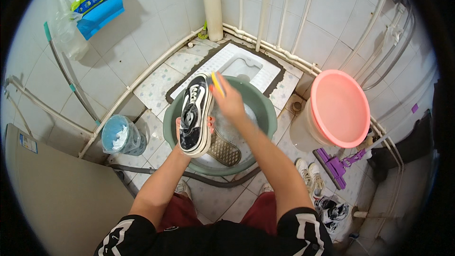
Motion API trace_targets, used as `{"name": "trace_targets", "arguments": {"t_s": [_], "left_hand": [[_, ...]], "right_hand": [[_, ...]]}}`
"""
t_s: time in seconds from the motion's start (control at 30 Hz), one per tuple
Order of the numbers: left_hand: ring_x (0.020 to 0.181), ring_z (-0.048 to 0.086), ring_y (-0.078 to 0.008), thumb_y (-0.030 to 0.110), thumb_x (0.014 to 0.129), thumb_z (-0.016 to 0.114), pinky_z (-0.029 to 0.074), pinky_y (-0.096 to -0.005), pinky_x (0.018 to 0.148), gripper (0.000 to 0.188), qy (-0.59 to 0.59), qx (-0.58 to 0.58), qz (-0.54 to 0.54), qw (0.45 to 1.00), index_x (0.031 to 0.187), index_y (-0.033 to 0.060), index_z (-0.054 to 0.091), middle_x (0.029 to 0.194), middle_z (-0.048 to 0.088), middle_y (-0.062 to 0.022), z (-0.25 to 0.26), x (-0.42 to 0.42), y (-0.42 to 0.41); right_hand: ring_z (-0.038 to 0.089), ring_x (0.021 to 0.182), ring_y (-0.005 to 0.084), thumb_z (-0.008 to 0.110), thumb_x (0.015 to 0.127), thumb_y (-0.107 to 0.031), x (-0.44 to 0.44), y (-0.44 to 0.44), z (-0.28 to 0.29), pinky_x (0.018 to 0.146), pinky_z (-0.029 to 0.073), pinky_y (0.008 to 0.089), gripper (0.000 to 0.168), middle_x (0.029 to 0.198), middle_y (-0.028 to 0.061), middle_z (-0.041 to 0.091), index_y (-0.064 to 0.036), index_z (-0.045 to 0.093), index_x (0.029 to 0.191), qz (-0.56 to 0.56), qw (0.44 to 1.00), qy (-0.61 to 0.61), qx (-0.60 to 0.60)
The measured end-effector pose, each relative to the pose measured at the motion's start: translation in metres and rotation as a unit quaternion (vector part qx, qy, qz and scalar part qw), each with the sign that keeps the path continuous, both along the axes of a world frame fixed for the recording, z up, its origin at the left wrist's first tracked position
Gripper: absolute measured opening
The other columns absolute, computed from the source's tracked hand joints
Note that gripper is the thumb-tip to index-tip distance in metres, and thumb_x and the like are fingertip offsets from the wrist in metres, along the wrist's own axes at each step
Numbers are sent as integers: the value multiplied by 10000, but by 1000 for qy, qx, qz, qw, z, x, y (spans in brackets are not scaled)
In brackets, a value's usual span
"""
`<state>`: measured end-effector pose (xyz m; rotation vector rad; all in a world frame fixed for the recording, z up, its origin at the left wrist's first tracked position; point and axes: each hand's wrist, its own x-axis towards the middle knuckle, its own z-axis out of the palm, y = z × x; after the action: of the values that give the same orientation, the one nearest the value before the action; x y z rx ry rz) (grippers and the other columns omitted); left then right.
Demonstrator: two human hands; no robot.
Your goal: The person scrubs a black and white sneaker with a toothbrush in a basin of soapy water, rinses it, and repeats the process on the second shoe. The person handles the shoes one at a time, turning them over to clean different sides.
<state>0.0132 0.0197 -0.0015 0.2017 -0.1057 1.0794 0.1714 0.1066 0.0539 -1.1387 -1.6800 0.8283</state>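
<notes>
Over a green plastic basin (268,113), my left hand (178,128) holds a black and white lace-up sneaker (193,113) from beneath, its toe pointing away from me. My right hand (229,101) grips a yellow and dark scrub brush (218,84) against the far right side of the sneaker's sole edge. Blur on the hand and brush hides the bristles. Inside the basin, a second shoe (224,148) lies sole up in soapy water (249,117). Foam covers part of that water.
Beyond the basin is a white squat toilet (273,74). A pink basin (341,110) tops a pale bucket (302,133) at right, near a purple mop (332,167) and several shoes (309,176). A lined trash bin (119,135) stands left; a grey hose (220,184) crosses the floor before me.
</notes>
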Motion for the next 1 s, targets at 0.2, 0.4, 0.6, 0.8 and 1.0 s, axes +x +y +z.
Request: {"name": "trace_targets", "arguments": {"t_s": [0.2, 0.4, 0.6, 0.8, 1.0], "left_hand": [[970, 597, -358, 475, 697, 695, 523, -457, 857, 825, -8, -32, 34, 999, 1295, -51, 481, 1093, 559, -244, 6, 2, 3], [987, 596, -362, 478, 707, 738, 520, -456, 864, 828, -35, 6, -16, 999, 1312, -26, 481, 1122, 557, -230, -8, -2, 7], [988, 637, -385, 332, 689, 555, 505, -511, 933, 617, 22, -127, 131, 983, 1215, 12, 588, 1108, 649, -224, 6, -1, 5], [1085, 612, -365, 342, 731, 511, 476, -484, 988, 644, 100, -92, 128, 982, 1263, -21, 545, 1227, 595, -245, 34, 9, 5], [955, 657, -352, 239, 758, 529, 520, -466, 918, 495, 123, -177, 196, 957, 1165, -37, 589, 1073, 666, -213, 8, 8, 19]], "right_hand": [[597, 1092, 394, 586, 906, -406, -6, 15, 10, 925, 464, 382, 594, 1205, 249, 607, -131, 445, 1413, 19, 996, -86, -33], [633, 1038, 376, 596, 903, -392, 8, -2, 11, 875, 491, 374, 579, 1152, 228, 637, -153, 453, 1409, 49, 998, -20, 18], [659, 966, 312, 579, 920, -381, 1, -29, 21, 818, 491, 368, 563, 1065, 208, 666, -130, 452, 1408, 124, 987, -53, -90], [583, 1158, 282, 527, 966, -291, 25, -84, -17, 944, 427, 373, 515, 1269, 237, 577, -38, 429, 1404, 157, 986, 56, 13], [510, 1252, 307, 500, 982, -313, 13, -59, -4, 1024, 376, 346, 556, 1328, 227, 542, 4, 381, 1423, 51, 996, -18, -65]]}}
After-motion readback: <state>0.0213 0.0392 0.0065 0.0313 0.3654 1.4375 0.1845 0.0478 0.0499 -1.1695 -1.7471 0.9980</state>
